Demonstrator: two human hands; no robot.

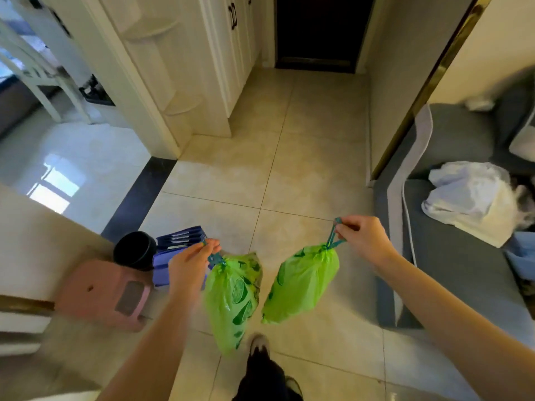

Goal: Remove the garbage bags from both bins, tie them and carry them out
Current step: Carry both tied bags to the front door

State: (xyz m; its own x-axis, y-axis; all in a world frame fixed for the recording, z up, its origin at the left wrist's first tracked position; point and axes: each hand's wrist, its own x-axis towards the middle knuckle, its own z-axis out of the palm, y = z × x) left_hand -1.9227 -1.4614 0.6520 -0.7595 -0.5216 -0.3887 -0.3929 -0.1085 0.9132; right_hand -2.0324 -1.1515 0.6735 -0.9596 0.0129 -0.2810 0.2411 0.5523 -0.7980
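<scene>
Two hands out front, each gripping a tied bag by its blue drawstring; left hand clenched round the drawstring of the bright green plastic garbage bag w/ dark leaf print, fingers curled tight at the gathered neck; right hand pinching the drawstring loop of the plainer bright green plastic garbage bag, loop pulled taut above the knot; both bags hanging clear of the beige tiled floor, near each other but apart, necks cinched; printed bag hanging lower, just above a light-toed shoe and dark trouser leg.

Lower left by the wall — pink plastic stool tipped on its side, round black bin just behind it, purple-blue slatted plastic crate touching the bin's right side, partly hidden by the left hand; right side — grey sofa w/ pale piping, crumpled white plastic bag lying on its seat; straight ahead, dark doorway at the hallway's end, white cabinets w/ dark handles along the left; frame edges blurred.
</scene>
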